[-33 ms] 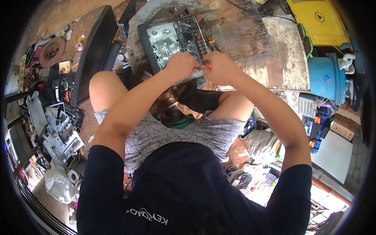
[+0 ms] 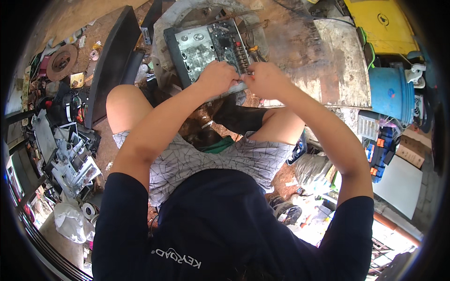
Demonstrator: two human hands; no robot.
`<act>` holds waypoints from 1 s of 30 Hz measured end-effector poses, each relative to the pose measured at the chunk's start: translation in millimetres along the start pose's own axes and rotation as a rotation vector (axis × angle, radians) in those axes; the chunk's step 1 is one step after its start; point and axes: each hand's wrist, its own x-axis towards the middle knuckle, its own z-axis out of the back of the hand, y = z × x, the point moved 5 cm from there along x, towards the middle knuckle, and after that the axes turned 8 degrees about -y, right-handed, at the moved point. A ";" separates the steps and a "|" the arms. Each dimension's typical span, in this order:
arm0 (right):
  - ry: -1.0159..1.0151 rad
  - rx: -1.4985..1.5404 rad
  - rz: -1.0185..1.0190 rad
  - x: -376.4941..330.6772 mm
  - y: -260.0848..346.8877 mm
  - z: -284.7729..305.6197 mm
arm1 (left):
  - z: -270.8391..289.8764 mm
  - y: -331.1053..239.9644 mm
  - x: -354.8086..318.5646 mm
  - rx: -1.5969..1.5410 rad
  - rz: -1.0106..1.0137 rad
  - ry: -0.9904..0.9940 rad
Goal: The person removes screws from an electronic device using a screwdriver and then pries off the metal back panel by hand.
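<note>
An opened electronic unit (image 2: 197, 55) with a dark case and bare metal inside lies tilted in front of me. A dark circuit board (image 2: 228, 46) with a row of brownish terminals runs along its right side. My left hand (image 2: 217, 77) is closed at the unit's near edge; what its fingertips pinch is hidden. At the near right corner my right hand (image 2: 266, 80) is closed around a small orange-red thing (image 2: 252, 73), mostly covered by the fingers. Both sets of fingertips almost meet there. Beyond the right hand lies a pair of pliers (image 2: 256, 50) with orange on it.
A worn wooden board (image 2: 300, 56) supports the unit. To the right stand a yellow case (image 2: 382, 25) and a blue bucket (image 2: 390, 93). A large dark panel (image 2: 112, 61) leans at left, near piled metal scrap (image 2: 75, 159). My knees flank the unit's near side.
My right hand has turned and shifted slightly, and the orange-red thing sits a little farther up. The left hand has barely moved.
</note>
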 end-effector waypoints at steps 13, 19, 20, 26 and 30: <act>-0.047 -0.169 0.160 -12.8 18.6 3.2 | -5.6 -9.7 -8.9 0.048 0.018 -0.083; 0.417 0.367 -0.583 2.1 -17.4 2.9 | -8.1 -3.3 0.6 -0.019 -0.084 -0.275; 0.443 -0.027 -0.049 17.6 -5.0 -2.5 | -8.3 -0.3 -2.2 -0.049 -0.060 -0.274; 0.082 -0.458 0.582 -5.0 28.1 -2.1 | -8.9 1.0 5.2 0.028 -0.048 -0.199; 0.064 -0.284 0.268 1.1 25.9 17.2 | 0.7 -5.1 4.6 -0.037 0.058 -0.239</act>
